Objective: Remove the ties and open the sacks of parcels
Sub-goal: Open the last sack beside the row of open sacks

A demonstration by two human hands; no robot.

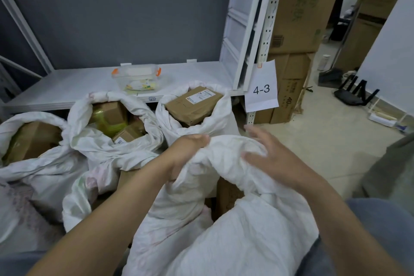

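Rolled mouth of nearest sack [235, 242] runs left-right between the hands. Left hand [188, 152]: grip clenched on its left end. Right hand [271, 159]: fingers spread, flat on right end.

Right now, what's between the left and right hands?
Head view: only the bunched white rim of the near sack. The left hand grips it; the right hand lies over it, fingers spread.

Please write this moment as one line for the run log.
step: opening near sack | left hand grip: holds its rim | right hand grip: open, at rim | three sacks behind: open
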